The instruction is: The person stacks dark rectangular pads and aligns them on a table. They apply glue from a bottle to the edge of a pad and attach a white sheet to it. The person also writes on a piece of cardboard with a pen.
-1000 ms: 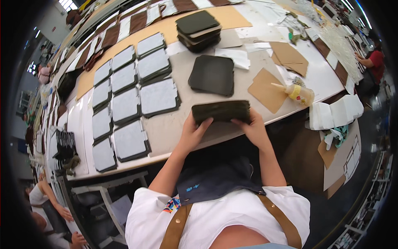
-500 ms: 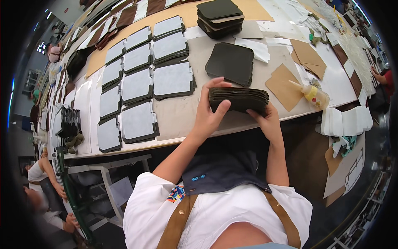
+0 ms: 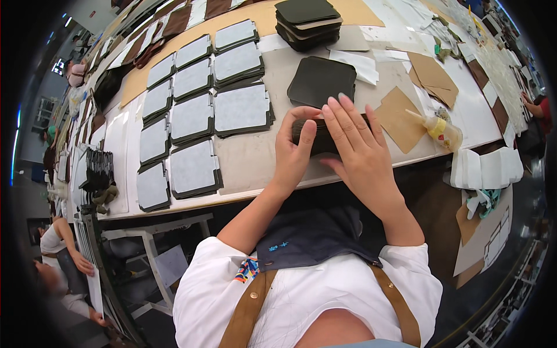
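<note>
My left hand grips the left end of a dark stack of flat leather-like pieces held near the table's front edge. My right hand lies flat over the stack's right part with fingers stretched out, hiding much of it. Just behind the stack lies a dark square piece on the beige table. Farther back stands another pile of dark squares.
Several stacks of grey-faced panels lie in rows on the left. Brown card cutouts and a glue bottle sit to the right, with white folded pieces beyond. Other people work at lower left and far right.
The stack has come closer to me at the table edge. My right hand moved from gripping its right end to lying flat on top; my left hand still holds the left end.
</note>
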`<act>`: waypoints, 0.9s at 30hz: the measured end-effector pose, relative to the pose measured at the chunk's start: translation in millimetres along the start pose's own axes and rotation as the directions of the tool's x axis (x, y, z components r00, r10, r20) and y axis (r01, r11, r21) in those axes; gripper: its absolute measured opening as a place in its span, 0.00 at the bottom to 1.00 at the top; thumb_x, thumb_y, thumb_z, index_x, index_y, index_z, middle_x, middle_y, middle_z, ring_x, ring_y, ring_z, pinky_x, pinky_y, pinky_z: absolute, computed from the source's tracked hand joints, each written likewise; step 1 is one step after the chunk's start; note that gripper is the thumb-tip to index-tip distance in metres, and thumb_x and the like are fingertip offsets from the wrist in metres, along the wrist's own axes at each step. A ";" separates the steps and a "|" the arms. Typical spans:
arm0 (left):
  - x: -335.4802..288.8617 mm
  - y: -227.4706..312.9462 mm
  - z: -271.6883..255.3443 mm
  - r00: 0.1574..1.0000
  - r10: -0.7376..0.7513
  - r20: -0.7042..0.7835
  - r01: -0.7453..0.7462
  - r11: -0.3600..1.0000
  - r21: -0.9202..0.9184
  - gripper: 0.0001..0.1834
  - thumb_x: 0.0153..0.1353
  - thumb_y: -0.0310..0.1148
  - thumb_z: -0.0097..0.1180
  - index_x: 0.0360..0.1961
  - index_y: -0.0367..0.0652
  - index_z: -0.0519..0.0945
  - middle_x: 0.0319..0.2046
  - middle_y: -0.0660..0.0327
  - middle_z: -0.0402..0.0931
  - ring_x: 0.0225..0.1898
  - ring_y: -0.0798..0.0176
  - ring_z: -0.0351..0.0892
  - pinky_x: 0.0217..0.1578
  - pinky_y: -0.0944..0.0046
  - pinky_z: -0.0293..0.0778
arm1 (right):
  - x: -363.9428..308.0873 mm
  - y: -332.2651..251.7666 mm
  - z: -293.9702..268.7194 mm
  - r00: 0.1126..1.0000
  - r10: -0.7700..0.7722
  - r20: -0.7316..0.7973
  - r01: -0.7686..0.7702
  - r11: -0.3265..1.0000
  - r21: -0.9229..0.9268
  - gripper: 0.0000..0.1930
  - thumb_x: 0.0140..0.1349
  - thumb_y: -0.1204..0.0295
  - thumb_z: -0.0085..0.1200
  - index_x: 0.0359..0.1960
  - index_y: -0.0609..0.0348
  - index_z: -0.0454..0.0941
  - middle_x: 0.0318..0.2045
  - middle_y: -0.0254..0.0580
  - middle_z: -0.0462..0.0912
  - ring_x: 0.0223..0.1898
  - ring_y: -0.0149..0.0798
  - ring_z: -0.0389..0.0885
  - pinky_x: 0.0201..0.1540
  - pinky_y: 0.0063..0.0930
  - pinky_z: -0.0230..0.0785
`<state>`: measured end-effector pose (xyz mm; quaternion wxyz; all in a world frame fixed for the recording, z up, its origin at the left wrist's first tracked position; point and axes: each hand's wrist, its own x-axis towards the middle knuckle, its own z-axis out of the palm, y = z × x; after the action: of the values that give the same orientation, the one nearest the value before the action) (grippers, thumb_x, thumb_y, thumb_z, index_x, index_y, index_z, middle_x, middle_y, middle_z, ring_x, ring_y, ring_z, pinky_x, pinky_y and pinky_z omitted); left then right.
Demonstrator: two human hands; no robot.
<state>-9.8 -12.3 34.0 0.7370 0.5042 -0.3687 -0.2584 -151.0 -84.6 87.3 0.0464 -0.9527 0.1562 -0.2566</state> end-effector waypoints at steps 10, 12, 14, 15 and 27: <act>-2.8 -4.7 -6.7 0.999 0.025 0.033 -0.026 0.999 0.039 0.20 0.67 0.46 0.57 0.47 0.39 0.76 0.41 0.64 0.76 0.43 0.72 0.73 0.47 0.71 0.69 | -7.4 6.8 3.0 0.968 0.085 -0.238 -0.060 0.992 0.108 0.51 0.45 0.62 0.72 0.69 0.63 0.56 0.68 0.51 0.61 0.71 0.50 0.58 0.72 0.46 0.46; -3.6 -2.9 -6.1 0.999 0.010 0.041 -0.013 0.996 0.083 0.24 0.68 0.51 0.54 0.48 0.38 0.75 0.42 0.62 0.76 0.45 0.71 0.73 0.49 0.71 0.68 | -19.4 23.3 12.2 0.878 0.263 -0.401 -0.143 0.942 0.305 0.55 0.45 0.62 0.74 0.71 0.64 0.50 0.70 0.53 0.58 0.69 0.52 0.58 0.71 0.43 0.49; -3.6 -3.5 -6.3 0.999 0.009 0.031 -0.012 0.996 0.089 0.24 0.68 0.51 0.54 0.48 0.38 0.75 0.42 0.62 0.76 0.44 0.71 0.73 0.49 0.71 0.68 | -30.9 38.6 28.2 0.883 0.394 -0.253 -0.187 0.792 0.581 0.55 0.45 0.66 0.74 0.72 0.62 0.49 0.68 0.52 0.60 0.69 0.50 0.60 0.70 0.42 0.50; -4.3 -3.8 -6.4 1.000 0.006 0.029 -0.009 0.995 0.099 0.24 0.68 0.51 0.54 0.48 0.38 0.75 0.41 0.62 0.76 0.44 0.72 0.73 0.49 0.71 0.68 | -36.1 42.2 36.8 0.879 0.446 -0.167 -0.212 0.680 0.702 0.55 0.45 0.67 0.75 0.72 0.61 0.49 0.67 0.51 0.62 0.69 0.49 0.60 0.70 0.41 0.50; -17.7 -36.2 -31.5 0.975 -0.162 0.154 0.134 0.974 0.181 0.16 0.62 0.25 0.62 0.50 0.36 0.76 0.43 0.61 0.80 0.45 0.69 0.76 0.48 0.69 0.71 | -48.4 41.8 61.7 0.842 0.532 0.088 -0.298 0.324 0.898 0.14 0.56 0.83 0.62 0.44 0.62 0.76 0.37 0.35 0.82 0.40 0.26 0.76 0.49 0.23 0.69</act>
<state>4.7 5.4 -11.8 0.6364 0.5674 -0.4115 -0.3220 -171.0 -108.2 4.0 0.5825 -0.6744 0.2429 -0.3832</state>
